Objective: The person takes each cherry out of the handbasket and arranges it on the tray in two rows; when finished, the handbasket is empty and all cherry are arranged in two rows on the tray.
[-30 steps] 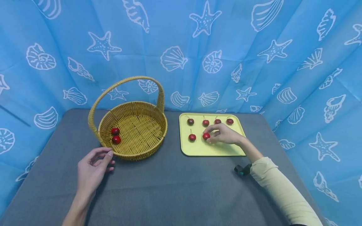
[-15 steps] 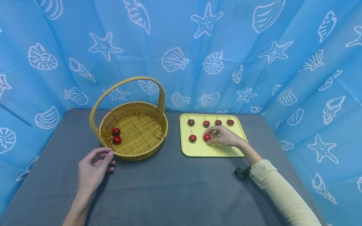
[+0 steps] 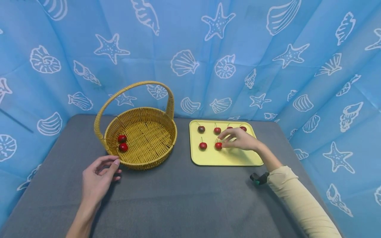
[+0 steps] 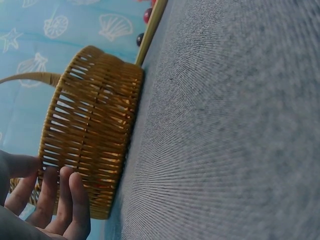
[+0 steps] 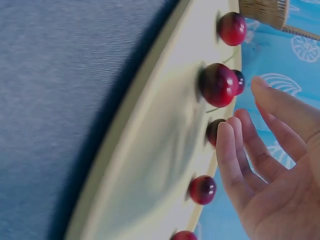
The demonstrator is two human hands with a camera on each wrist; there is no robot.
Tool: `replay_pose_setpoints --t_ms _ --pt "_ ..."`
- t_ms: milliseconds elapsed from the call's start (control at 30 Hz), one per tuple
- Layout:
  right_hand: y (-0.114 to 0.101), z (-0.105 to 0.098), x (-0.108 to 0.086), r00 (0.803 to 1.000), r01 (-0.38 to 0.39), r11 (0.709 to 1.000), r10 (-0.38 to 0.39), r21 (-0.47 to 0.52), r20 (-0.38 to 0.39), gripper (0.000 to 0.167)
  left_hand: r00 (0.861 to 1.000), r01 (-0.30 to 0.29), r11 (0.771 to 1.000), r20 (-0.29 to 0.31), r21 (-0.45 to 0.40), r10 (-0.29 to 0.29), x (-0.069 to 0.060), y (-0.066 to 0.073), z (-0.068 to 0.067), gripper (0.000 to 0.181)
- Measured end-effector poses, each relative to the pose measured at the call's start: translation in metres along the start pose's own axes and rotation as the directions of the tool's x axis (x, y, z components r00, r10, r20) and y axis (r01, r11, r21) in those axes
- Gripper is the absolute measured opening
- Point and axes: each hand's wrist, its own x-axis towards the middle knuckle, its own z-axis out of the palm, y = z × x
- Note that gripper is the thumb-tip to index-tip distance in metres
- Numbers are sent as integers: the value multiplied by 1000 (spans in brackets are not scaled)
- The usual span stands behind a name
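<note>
On the left of the head view stands a round woven basket with a tall arched handle and two dark red cherries inside. My left hand pinches its near-left rim; the left wrist view has the thumb at the rim and the fingers along the outer wall. To the right, a pale yellow tray bears several stemmed cherries in two rows. My right hand hovers above it, just right of the front-row cherry. In the right wrist view its loosely bent fingers are apart from the cherries and hold nothing.
A grey cloth covers the table. Blue curtains with white shell and starfish prints hang behind and at the sides. A small black strap-like item is by my right wrist. The basket handle arches high above the rim.
My right hand has let go of the front-row cherry, which stays on the tray. It has risen a little and moved right, its fingers parted. The left hand keeps its place on the rim.
</note>
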Motion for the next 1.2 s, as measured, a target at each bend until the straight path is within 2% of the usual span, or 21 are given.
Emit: replay_pose_setpoints --t_ms 200,533,800,1067,1200 --pt "-14 -3 8 999 52 999 -52 -8 -3 31 1000 -3 1000 -13 7 3 -1 1 1 30" --pt "-54 1 28 998 66 998 -66 25 7 30 1000 -13 1000 -2 -9 13 -1 -2 -1 31" --pt "-87 13 53 990 128 986 -134 102 49 30 1000 -7 1000 -5 -14 7 0 -2 -1 30" --pt "-109 26 80 974 201 970 -212 136 74 30 1000 9 999 19 -46 -8 2 -4 -2 32" --pt "-119 32 93 970 214 965 -228 154 86 32 999 -21 998 26 -57 22 0 -3 -3 32"
